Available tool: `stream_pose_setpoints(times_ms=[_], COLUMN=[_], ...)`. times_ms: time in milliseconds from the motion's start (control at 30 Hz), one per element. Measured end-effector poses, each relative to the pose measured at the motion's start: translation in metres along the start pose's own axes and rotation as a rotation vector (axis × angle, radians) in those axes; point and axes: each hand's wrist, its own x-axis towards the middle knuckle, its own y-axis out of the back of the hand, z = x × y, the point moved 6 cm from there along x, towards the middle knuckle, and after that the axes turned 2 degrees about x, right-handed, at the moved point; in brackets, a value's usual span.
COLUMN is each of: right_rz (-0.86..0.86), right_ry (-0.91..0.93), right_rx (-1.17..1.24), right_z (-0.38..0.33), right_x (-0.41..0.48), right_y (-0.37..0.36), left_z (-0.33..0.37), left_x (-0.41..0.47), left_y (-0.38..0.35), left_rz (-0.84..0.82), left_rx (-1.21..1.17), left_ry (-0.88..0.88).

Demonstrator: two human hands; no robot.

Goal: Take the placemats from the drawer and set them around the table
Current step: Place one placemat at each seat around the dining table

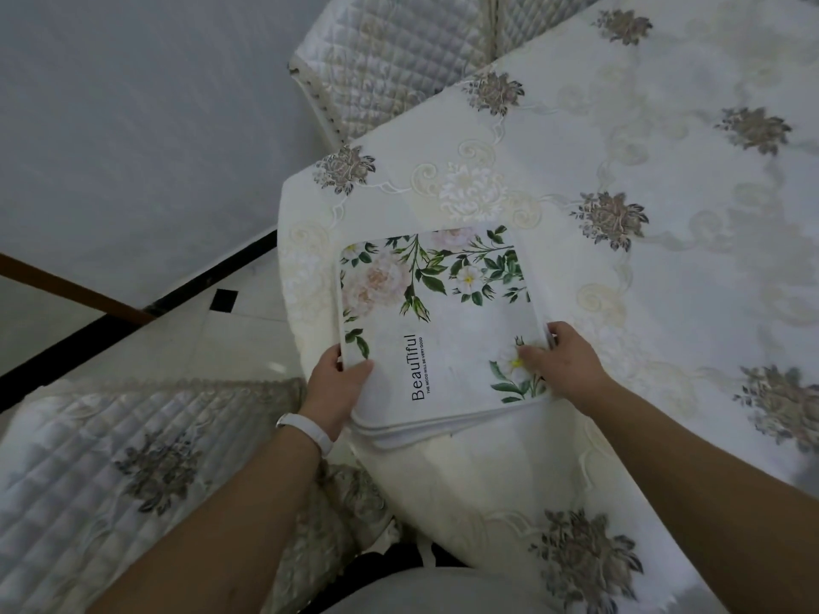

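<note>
Several placemats (436, 330) lie in one stack at the near corner of the counter (664, 179), on its embroidered cloth; layered white edges show along the stack's near side, though how many there are cannot be counted. The top mat carries printed flowers and the word "Beautiful".

The left hand (339, 385) has its grip closed on the stack's near-left corner, thumb on top and fingers hidden below. The right hand (565, 363) rests at the stack's right edge, thumb on the printed flower and fingers (551, 334) curled at the edge; whether they have gone under the top mat alone or hold the whole stack cannot be told.

Judging by this, the drawer part is done and the laying-out is only beginning: no mat is set apart at any seat in view. One quilted chair (390, 51) stands beyond the stack at the counter's far-left side, another (111, 458) to the stack's near left.

The next move calls for peeling a single mat off the top. The left grip would need to pin the rest while the right slides one free, then squares it to the counter's edge.
</note>
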Motion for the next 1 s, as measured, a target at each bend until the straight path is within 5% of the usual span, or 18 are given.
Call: stream_pose_setpoints(times_ms=[300,1000], right_rz=[0.104,0.101], right_ry=[0.160,0.099], right_rx=[0.032,0.062], right_z=[-0.023,-0.029], right_x=[0.011,0.011], right_y=[-0.001,-0.005], left_z=[0.019,0.045], left_x=[0.010,0.002], left_y=[0.011,0.011], left_rz=[0.137,0.282], left_rx=[0.042,0.088], left_ry=[-0.038,-0.129])
